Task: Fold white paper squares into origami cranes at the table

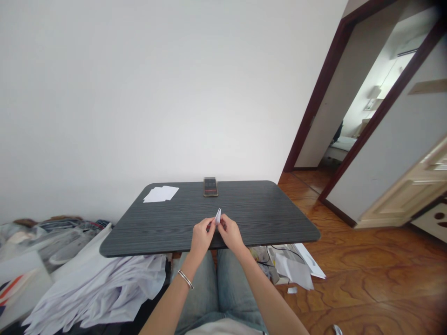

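My left hand [201, 238] and my right hand [230, 231] meet just above the near edge of the table, and the fingertips of both pinch a small folded white paper [218, 216]. It stands upright and narrow between them, with its lower part hidden by my fingers. The dark grey wood-grain table [265, 218] lies under my hands. Farther off, at the back edge, stands a smartphone [211, 186]. A few loose sheets of white paper [160, 194] lie at the back left, out of reach of my fingers.
A heap of white paper or fabric [98, 293] and piled clothes [59, 237] lie on the floor to the left. Papers and black cables [291, 265] sit under the table's right side. My jeans-covered legs are below the table, and a wall stands behind it.
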### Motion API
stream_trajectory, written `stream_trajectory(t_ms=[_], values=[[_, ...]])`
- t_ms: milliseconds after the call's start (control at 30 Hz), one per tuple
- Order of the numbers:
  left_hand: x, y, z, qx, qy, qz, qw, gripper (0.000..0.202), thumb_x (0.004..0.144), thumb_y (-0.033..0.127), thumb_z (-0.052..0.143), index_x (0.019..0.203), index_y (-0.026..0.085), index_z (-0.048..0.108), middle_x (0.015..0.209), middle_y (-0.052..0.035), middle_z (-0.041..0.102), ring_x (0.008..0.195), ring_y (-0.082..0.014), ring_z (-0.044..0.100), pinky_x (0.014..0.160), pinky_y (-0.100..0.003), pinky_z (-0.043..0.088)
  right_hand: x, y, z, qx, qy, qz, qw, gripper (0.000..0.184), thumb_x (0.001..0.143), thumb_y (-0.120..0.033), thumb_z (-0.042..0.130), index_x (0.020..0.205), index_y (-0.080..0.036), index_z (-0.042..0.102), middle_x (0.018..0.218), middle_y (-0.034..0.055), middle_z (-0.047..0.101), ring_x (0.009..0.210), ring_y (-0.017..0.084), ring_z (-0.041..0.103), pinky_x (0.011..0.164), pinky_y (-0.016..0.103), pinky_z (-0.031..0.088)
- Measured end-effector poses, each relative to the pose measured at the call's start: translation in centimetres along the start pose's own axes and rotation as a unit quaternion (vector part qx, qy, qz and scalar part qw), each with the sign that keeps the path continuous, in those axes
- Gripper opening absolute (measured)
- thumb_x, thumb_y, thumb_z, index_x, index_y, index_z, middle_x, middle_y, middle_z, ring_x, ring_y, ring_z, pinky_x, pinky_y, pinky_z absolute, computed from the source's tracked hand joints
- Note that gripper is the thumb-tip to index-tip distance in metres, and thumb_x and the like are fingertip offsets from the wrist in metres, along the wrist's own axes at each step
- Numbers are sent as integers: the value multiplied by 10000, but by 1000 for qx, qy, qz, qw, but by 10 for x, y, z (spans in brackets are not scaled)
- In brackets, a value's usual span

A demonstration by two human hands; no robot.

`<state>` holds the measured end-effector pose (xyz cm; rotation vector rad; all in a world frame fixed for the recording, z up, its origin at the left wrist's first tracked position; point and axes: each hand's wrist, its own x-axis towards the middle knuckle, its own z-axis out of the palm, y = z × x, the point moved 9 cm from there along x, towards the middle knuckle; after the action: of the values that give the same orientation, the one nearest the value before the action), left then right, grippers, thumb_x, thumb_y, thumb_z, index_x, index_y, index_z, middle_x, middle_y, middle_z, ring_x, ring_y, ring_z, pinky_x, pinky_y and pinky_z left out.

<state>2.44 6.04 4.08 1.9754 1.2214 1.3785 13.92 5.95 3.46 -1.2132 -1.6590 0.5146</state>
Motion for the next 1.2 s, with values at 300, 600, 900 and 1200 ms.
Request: stream_trajectory(t_ms=[300, 600, 900, 1200], values=[[2, -2, 2, -74, -21, -17, 997, 145, 829, 277, 501, 810, 186, 612, 866, -51, 667, 785, -182, 629, 734, -300, 503, 0, 3, 1, 38, -5, 8, 999, 159, 843, -271, 419, 770, -194, 536, 614, -12, 546, 548, 139, 510, 535, 220, 381], [6, -12, 7, -190, -55, -42, 979, 174, 809, 307, 521, 719, 162, 554, 1005, -85, 634, 877, -196, 600, 733, -289, 490, 0, 16, 3, 127, -4, 34, 991, 169, 827, -336, 469, 742, -197, 518, 604, -18, 530, 548, 131, 509, 496, 213, 409], [7, -17, 7, -234, -65, -70, 968, 192, 790, 326, 547, 724, 150, 589, 878, -55, 645, 783, -170, 578, 733, -277, 450, 3, 28, 8, 227, -25, 66, 971, 244, 774, -425, 539, 708, -190, 524, 580, -24, 521, 493, 107, 484, 416, 197, 411], [8, -27, 8, -247, -66, -114, 960, 214, 737, 354, 607, 704, 144, 633, 692, -22, 646, 652, -155, 567, 665, -271, 445, 6, 35, 12, 254, -34, 88, 963, 243, 747, -417, 568, 673, -190, 522, 525, -31, 527, 457, 103, 491, 410, 200, 395]])
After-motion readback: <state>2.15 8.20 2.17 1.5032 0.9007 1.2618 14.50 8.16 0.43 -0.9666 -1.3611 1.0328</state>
